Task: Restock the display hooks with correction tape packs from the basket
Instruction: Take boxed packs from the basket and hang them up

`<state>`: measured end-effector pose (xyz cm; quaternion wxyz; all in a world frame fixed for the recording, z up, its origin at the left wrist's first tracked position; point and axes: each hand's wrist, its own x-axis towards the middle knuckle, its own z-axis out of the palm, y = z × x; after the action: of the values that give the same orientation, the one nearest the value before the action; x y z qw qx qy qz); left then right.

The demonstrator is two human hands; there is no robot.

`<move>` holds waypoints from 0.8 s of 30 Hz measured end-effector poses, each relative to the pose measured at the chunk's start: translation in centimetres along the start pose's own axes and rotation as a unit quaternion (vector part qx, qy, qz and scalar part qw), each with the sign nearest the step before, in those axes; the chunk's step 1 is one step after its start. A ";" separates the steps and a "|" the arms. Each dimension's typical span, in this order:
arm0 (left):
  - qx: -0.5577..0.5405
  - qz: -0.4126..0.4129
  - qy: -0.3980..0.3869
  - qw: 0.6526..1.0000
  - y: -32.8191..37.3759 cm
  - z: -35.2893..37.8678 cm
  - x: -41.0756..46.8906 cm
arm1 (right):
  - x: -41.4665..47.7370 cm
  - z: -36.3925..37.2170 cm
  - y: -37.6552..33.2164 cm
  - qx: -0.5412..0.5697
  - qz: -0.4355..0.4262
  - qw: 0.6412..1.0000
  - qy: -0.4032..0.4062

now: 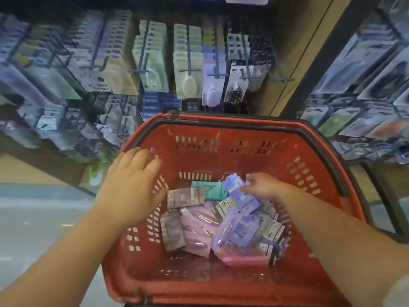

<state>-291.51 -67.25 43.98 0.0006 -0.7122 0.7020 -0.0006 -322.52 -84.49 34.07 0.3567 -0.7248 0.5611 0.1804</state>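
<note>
Right hand (263, 187) pinches one purple pack (241, 197) inside the basket (221, 127), left hand (132, 182) spread and empty: best lifted straight up, so neighbouring packs do not snag

The left forearm is stretched from 7 o'clock toward 1 o'clock, and the left hand (132, 185) is held palm-down with fingers straight and slightly spread. The right forearm is stretched from 4 o'clock toward 10 o'clock, and a purple pack (243, 202) is pinched in the curled fingers of the right hand (263, 187).

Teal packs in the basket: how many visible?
1: teal pack at the far wall of the basket, beside the purple pack the right hand holds; others may lie buried.
</note>
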 end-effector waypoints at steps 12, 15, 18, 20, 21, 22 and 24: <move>-0.022 0.001 -0.005 1.000 1.2 0.2 0.2 | 4.0 5.3 0.5 -0.093 0.010 0.995 0.030; -0.053 0.014 -0.019 0.998 2.4 -0.3 0.7 | 3.4 3.6 -0.4 0.005 -0.011 0.999 0.042; -0.089 -0.026 -0.027 0.995 3.8 -0.6 1.9 | 1.6 1.3 -2.5 0.163 -0.074 0.980 0.083; -0.190 -0.099 -0.048 0.976 4.8 -0.7 3.2 | -0.7 -0.1 -4.5 0.275 -0.115 0.953 0.063; -0.267 -0.144 -0.066 0.951 5.3 -0.7 3.9 | -2.0 -0.7 -5.5 0.307 -0.136 0.941 0.041; -0.361 -0.190 -0.092 0.908 6.0 -0.6 4.6 | -3.1 -0.9 -6.5 0.326 -0.159 0.932 0.020; -0.514 -0.242 -0.108 0.816 6.9 0.2 5.4 | -4.8 -0.6 -7.8 0.362 -0.188 0.913 -0.012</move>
<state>-298.30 -72.79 43.77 -0.2901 -0.7510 0.4007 0.4374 -316.72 -80.74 40.05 0.6291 -0.6355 0.4371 -0.0967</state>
